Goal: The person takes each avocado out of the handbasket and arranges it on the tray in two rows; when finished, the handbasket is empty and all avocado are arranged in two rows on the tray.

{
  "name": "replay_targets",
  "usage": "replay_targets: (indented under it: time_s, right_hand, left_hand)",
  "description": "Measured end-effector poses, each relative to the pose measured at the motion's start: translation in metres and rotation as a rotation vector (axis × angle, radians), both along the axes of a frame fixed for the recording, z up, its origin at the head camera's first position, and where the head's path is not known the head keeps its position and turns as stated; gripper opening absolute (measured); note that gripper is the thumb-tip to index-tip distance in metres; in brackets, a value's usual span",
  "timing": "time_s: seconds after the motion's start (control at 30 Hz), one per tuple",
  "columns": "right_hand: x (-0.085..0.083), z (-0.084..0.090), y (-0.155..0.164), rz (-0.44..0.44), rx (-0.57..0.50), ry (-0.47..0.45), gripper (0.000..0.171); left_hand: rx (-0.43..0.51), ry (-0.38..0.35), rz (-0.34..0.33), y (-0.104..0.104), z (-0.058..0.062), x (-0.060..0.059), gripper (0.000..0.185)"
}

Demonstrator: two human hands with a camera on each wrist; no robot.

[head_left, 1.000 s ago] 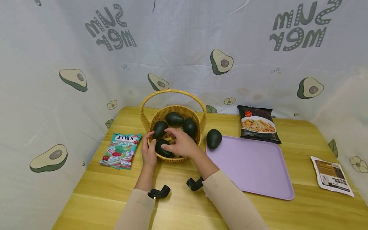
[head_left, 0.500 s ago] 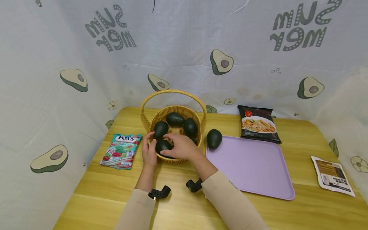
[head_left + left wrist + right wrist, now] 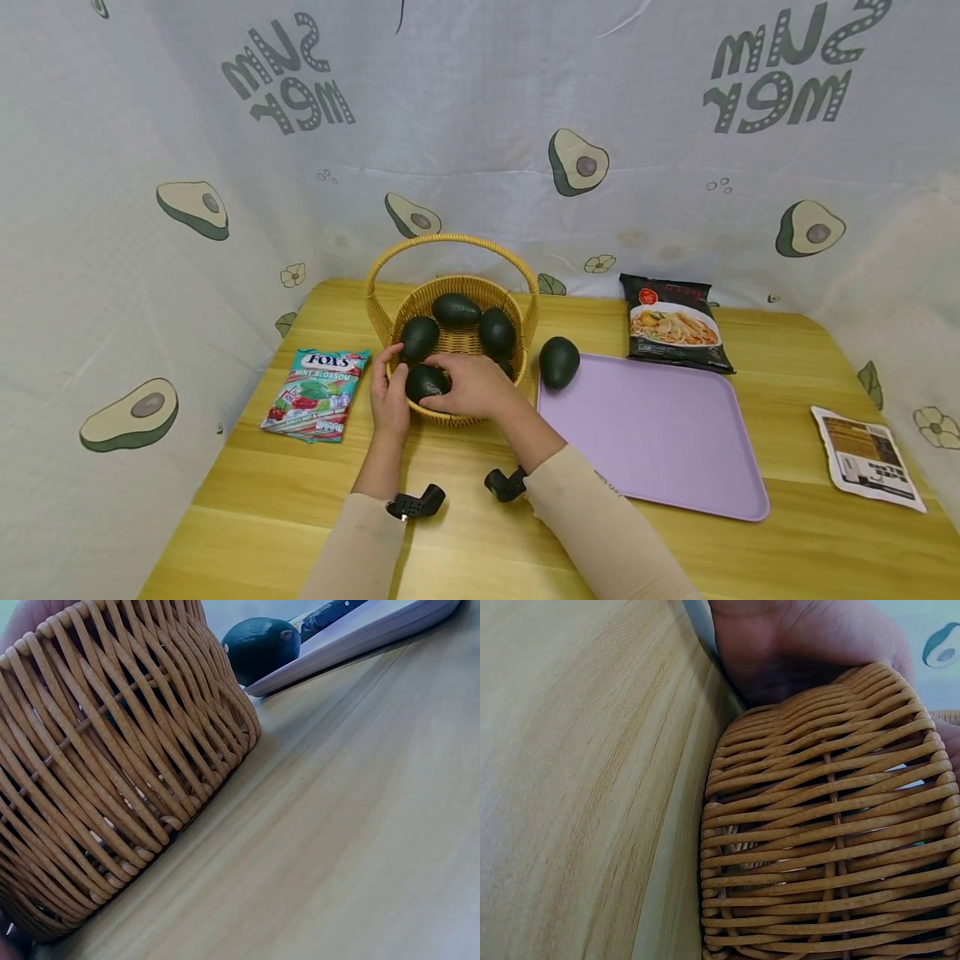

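A wicker basket [image 3: 387, 327] with a tall handle stands on the wooden table and holds several dark green avocados. My right hand [image 3: 468, 385] reaches over the near rim and grips the front avocado [image 3: 423, 382]. My left hand [image 3: 388, 398] holds the basket's near left side, thumb at the rim. The basket wall [image 3: 112, 772] fills the left wrist view; the right wrist view shows the basket [image 3: 832, 847] with the left hand [image 3: 802, 645] behind it. One avocado [image 3: 558, 362] lies on the left edge of a lilac tray [image 3: 660, 442].
A Fox's candy bag [image 3: 317, 393] lies left of the basket. A black noodle packet [image 3: 675, 323] sits behind the tray and a paper sachet [image 3: 862, 457] lies near the table's right edge. Avocado-print cloth walls surround the table.
My right hand has drawn slightly nearer and closed round the front avocado, which has risen a little towards the rim. The left hand has stayed on the basket.
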State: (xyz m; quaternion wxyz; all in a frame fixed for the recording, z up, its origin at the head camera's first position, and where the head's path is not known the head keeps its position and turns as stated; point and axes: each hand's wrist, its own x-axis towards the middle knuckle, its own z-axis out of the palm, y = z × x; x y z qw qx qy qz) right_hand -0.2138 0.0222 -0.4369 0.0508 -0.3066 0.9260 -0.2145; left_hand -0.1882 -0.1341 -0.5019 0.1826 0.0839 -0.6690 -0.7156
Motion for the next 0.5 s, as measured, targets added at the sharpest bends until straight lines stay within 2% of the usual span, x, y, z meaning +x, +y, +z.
replay_targets:
  time_s: [0.2, 0.5]
  right_hand:
    - [0.0004, 0.0017, -0.0002, 0.001, 0.004, -0.029, 0.059]
    - [0.0009, 0.0016, -0.0009, -0.007, 0.015, 0.003, 0.062]
  left_hand:
    - [0.005, 0.017, 0.005, -0.0001, -0.0009, -0.0007, 0.036]
    - [0.014, 0.021, 0.003, -0.0004, -0.0021, -0.0012, 0.036]
